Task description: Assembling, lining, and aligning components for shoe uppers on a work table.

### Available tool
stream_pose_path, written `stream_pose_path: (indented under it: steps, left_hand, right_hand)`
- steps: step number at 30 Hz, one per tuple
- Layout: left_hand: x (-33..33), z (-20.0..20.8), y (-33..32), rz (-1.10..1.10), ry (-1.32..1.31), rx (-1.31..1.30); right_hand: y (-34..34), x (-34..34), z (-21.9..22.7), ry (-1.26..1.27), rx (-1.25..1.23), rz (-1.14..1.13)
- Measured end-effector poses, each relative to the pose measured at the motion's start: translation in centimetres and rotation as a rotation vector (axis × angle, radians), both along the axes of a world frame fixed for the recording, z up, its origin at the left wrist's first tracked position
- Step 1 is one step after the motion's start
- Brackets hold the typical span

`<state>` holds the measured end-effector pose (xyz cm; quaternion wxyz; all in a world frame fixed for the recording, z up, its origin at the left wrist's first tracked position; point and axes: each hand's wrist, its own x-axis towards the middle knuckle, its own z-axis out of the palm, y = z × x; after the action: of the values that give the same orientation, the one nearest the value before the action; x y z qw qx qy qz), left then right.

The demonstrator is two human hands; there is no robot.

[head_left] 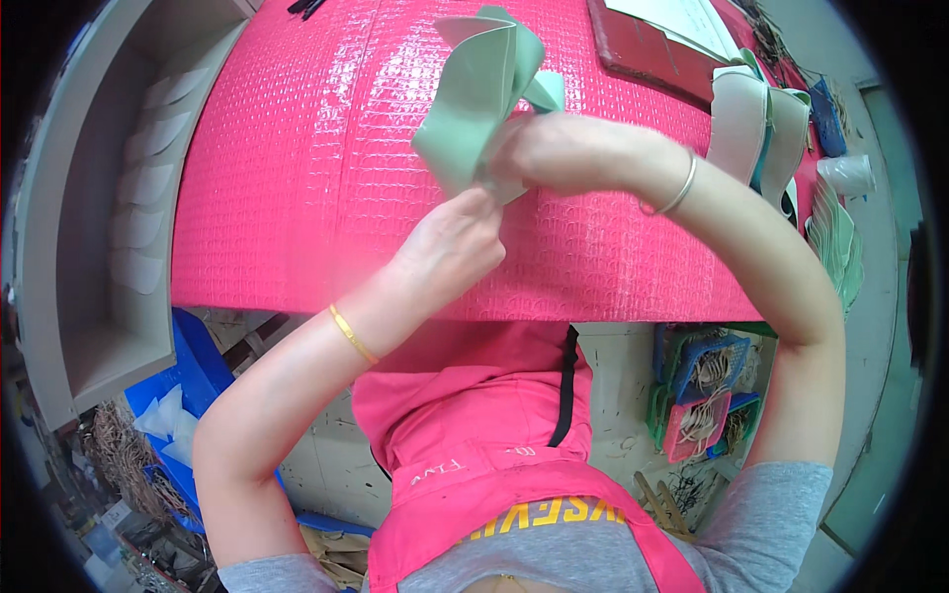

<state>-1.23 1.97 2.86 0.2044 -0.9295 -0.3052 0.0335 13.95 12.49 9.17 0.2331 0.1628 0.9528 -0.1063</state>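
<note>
A bent, pale green leather-like piece [481, 91] is held up above the pink textured table cover [297, 178]. My left hand [453, 247] pinches its lower edge from below, a thin gold bangle on that wrist. My right hand [559, 153] grips the same piece from the right, with a silver bangle on the wrist. Both hands meet at the piece's lower right corner, and the fingertips are partly hidden by the folded material.
A grey shelf unit [89, 227] with stacked white cut pieces stands at the left. A dark red board [652, 49] with paper, and white and green shoe parts [761, 128], lie at the back right. Small baskets [702, 395] of cords sit under the table.
</note>
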Motion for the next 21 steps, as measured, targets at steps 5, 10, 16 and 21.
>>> stream_pose_path:
  steps: [5, 10, 16, 21]
  left_hand:
    - [-1.5, 0.3, -2.3, 0.053, -0.063, 0.015]
    - [-1.9, -0.8, -3.2, 0.106, -0.094, 0.101]
    - [-2.6, -1.6, -3.9, 0.173, -0.241, 0.106]
    - [-2.0, -2.3, -4.3, 0.318, -0.542, -0.083]
  right_hand:
    - [0.7, 1.1, -1.4, 0.142, -0.476, -0.313]
    - [-2.1, -0.7, -3.0, 0.308, -0.419, -0.460]
    - [-2.9, -2.0, -3.8, 0.337, -0.296, -0.661]
    - [-2.9, -2.4, -4.1, 0.353, -0.227, -0.534]
